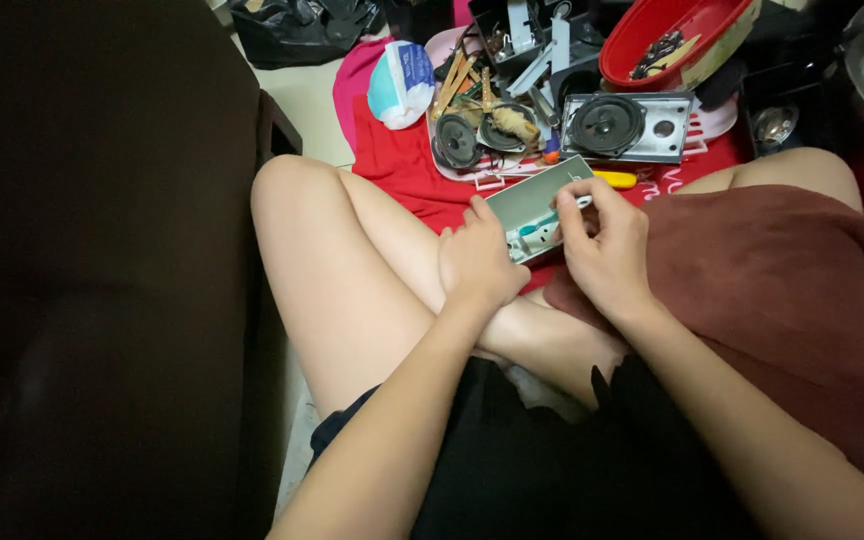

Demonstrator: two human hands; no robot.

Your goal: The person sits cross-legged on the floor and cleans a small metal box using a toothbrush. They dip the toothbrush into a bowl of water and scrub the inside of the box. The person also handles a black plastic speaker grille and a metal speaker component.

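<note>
I sit cross-legged on the floor. My left hand (pixel 477 262) grips the near end of a small pale rectangular casing (pixel 530 203) held over my legs. My right hand (pixel 604 248) is at the casing's right side, its fingertips pinched on a small white part (pixel 579 201) on the casing. Small teal and white pieces (pixel 535 236) show inside the casing between my hands. A maroon cloth (pixel 782 270) covers my right leg.
Ahead on a red cloth (pixel 402 165) lie a grey speaker panel (pixel 624 127), round speaker drivers (pixel 457 140) in a tray, a yellow-handled tool (pixel 616 179), a red bowl (pixel 667 40) and a white bag (pixel 399 83). A dark sofa (pixel 102 270) fills the left.
</note>
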